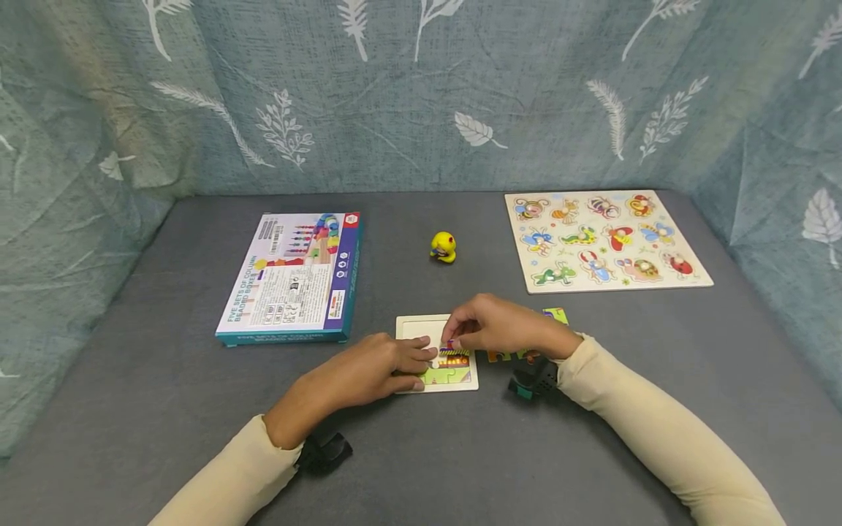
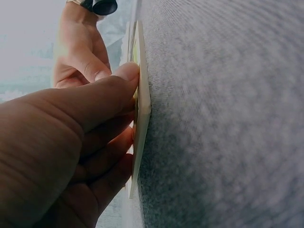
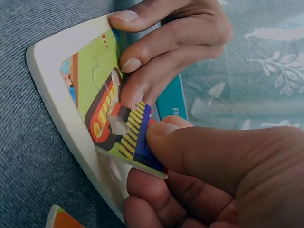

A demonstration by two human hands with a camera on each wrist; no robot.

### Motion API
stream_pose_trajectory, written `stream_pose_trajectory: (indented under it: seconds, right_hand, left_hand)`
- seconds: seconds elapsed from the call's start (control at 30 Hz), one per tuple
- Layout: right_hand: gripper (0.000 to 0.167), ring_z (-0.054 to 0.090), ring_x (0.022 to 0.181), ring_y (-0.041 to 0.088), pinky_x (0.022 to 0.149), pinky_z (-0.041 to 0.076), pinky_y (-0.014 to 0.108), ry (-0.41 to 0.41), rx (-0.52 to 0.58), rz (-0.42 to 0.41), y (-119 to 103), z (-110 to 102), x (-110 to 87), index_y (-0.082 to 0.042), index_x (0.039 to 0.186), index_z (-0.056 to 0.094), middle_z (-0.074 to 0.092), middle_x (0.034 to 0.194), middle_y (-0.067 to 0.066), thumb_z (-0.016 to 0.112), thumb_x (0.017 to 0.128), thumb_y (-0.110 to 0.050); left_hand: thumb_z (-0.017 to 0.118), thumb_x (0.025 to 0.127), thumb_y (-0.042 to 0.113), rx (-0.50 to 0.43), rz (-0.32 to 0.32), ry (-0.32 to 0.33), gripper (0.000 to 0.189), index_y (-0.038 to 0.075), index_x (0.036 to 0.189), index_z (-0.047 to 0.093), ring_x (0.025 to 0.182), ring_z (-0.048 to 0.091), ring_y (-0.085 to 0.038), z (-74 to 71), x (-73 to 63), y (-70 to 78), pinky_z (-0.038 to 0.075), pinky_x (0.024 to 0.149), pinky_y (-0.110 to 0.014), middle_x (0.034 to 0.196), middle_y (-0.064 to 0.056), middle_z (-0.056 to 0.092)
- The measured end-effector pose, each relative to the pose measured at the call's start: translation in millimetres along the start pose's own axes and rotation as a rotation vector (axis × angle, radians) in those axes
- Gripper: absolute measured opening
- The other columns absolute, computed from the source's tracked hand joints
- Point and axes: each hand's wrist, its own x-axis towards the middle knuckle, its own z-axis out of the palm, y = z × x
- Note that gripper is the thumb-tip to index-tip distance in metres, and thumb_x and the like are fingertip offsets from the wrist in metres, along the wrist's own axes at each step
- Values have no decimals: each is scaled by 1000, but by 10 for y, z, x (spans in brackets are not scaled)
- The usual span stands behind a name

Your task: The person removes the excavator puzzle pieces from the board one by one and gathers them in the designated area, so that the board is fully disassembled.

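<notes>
A small pale jigsaw tray (image 1: 421, 328) lies on the table, its near part filled with joined pieces that show green ground and a red and yellow vehicle. My left hand (image 1: 381, 367) rests on the tray's left side, fingers extended over the pieces and thumb at the near rim. Between thumb and fingers my right hand (image 1: 490, 326) pinches a jigsaw piece (image 3: 135, 135) with yellow-black stripes and a blue band. In the right wrist view that piece is tilted, its edge meeting the vehicle pieces (image 3: 100, 114). Loose jigsaw pieces (image 1: 556, 315) lie partly hidden beneath the right forearm.
A boxed bead set (image 1: 289, 281) lies to the left of the tray. Behind the tray stands a yellow toy duck (image 1: 444, 247). At the back right is a wooden insect peg puzzle (image 1: 608, 241). A leaf-patterned cloth (image 1: 395, 95) hangs along the table's far edge.
</notes>
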Motion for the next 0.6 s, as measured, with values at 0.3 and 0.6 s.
stream_pose_trajectory:
  seconds: [0.3,0.6]
  right_hand:
    - [12,61,77,7,71,52,26,37,-2,10,13,-52,-50,-6,96,73,69,86,-5,65,90,1]
    - [12,62,79,9,72,52,28,67,-16,24,35,-146,-155,-5,97,73,70,88,-3,65,91,1]
  left_hand:
    - [70,91,17,-24,-6,3,28,6,117,71,128,50,-22,13,3,-12,45,99,-41,129,-8,61]
    - [70,91,18,-29,-17,-2,30,7,119,71,128,49,-20,12,0,-12,44,100,-40,130,-6,60]
